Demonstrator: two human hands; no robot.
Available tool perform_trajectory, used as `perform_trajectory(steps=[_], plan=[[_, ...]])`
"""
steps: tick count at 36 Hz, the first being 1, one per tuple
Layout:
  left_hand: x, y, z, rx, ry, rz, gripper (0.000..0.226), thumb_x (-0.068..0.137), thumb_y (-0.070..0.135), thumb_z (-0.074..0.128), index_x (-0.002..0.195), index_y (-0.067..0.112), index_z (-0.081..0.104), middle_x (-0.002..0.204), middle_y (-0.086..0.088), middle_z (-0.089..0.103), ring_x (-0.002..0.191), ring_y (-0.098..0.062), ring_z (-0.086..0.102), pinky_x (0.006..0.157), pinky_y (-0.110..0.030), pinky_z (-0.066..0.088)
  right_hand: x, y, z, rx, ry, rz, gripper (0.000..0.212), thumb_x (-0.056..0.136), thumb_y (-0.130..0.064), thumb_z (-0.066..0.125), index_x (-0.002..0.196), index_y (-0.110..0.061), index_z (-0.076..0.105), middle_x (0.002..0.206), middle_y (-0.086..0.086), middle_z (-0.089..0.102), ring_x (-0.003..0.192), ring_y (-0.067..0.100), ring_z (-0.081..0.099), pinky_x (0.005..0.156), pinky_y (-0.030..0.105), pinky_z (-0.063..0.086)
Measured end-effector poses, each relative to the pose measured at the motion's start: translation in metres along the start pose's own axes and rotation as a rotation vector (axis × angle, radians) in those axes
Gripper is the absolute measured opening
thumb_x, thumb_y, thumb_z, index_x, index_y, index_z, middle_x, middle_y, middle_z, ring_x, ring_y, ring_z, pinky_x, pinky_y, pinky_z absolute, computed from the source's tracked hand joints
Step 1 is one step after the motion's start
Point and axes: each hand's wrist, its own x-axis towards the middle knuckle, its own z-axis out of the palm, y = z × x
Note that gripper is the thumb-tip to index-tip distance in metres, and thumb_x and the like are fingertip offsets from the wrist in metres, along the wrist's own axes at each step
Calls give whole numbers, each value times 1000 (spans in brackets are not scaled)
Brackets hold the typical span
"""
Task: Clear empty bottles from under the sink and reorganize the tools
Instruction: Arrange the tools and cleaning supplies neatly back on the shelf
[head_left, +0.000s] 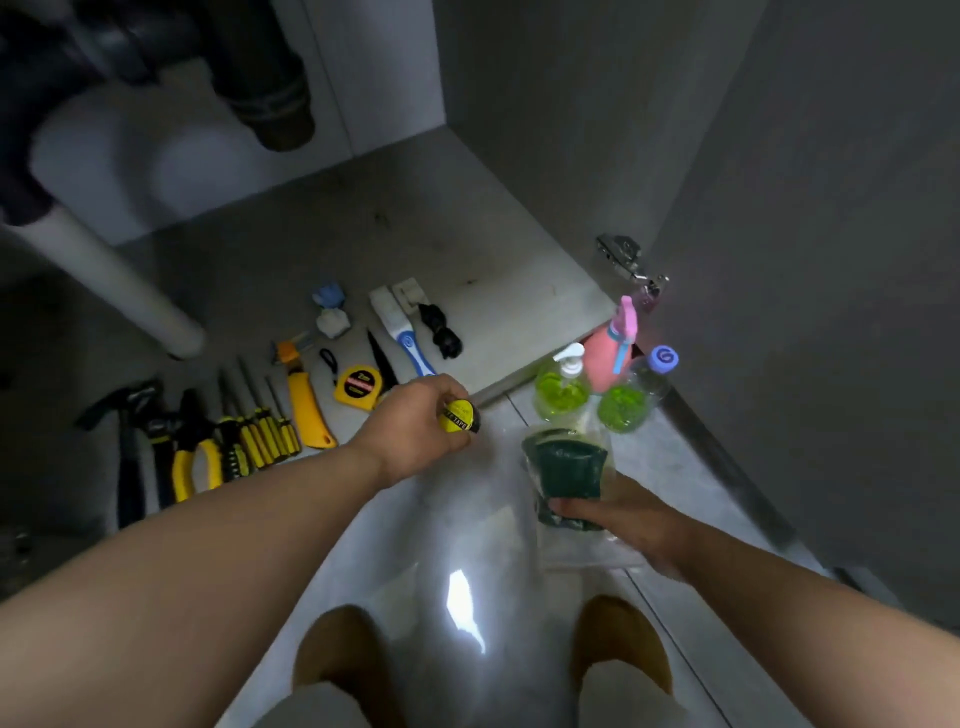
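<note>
Nearest, two tan slippers rest on the glossy tiled floor. The right hand has its grip clamped on a crinkly clear plastic pack holding dark green scouring pads. The left hand has its grip closed round a small yellow roll of tape, printed black. Just beyond, at the cabinet's edge, stand a green pump bottle, a pink spray bottle and a clear bottle with a purple cap. On the matte cabinet floor tools lie in a row: hammer, yellow-handled pliers, screwdrivers, utility knife, round yellow tape measure. Behind them rises a smooth white pipe.
</note>
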Motion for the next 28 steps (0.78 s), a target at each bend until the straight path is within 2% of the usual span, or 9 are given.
perform_trajectory(steps=[3,5,9,11,14,18,23,26,28], plan=[[13,-8,-24,6,160,29,38,79,27,83,113,23,67,109,2,65,98,-16,63,84,-27,51,-2,-40,7,31,-136,-81,56,68,-50,84,120,-44,63,116,-14,72,107,3,67,91,25,49],[27,-15,-38,-20,236,36,39,78,22,85,113,20,68,109,-1,65,98,-19,64,87,-33,54,3,-70,8,39,-156,-172,55,72,-43,83,124,-41,62,121,-11,71,112,6,66,93,26,49],[65,-31,-63,-44,324,21,42,80,11,82,120,15,67,114,-6,70,106,-25,66,96,-40,53,37,-124,1,31,-88,-309,50,78,-34,81,124,-34,61,117,-12,72,110,8,67,90,25,52],[86,-40,-73,-42,377,-2,41,81,12,81,119,17,67,112,-3,70,106,-23,66,95,-34,52,62,-149,-6,-10,-19,-329,43,76,-40,81,115,-39,62,111,-14,74,103,7,69,85,25,52],[118,-52,-86,-11,458,-27,41,79,13,81,117,20,69,110,-1,72,104,-22,67,91,-28,51,102,-177,-16,-10,100,-367,51,71,-48,83,116,-31,66,104,-9,76,98,12,71,84,31,54],[156,-68,-97,-81,406,-26,47,80,8,81,125,13,67,120,-11,69,111,-29,65,101,-42,51,142,-197,-14,129,194,-406,56,64,-56,83,110,-26,72,97,-7,77,91,12,73,80,34,57],[191,-76,-91,-60,343,9,47,78,8,84,122,10,69,119,-10,69,110,-27,66,102,-40,52,170,-196,-2,391,269,-365,61,66,-53,83,116,-22,66,102,-4,76,99,18,72,80,37,58],[205,-76,-86,90,258,30,53,79,17,85,129,13,67,128,-9,64,116,-24,61,103,-28,45,177,-192,3,459,298,-362,58,69,-50,83,117,-23,66,102,-4,77,99,17,72,77,34,59],[210,-75,-84,177,222,44,56,79,22,84,132,17,66,132,-8,62,120,-24,59,105,-29,44,180,-189,4,461,293,-363,55,70,-50,82,116,-25,66,102,-5,77,99,16,72,81,37,59]])
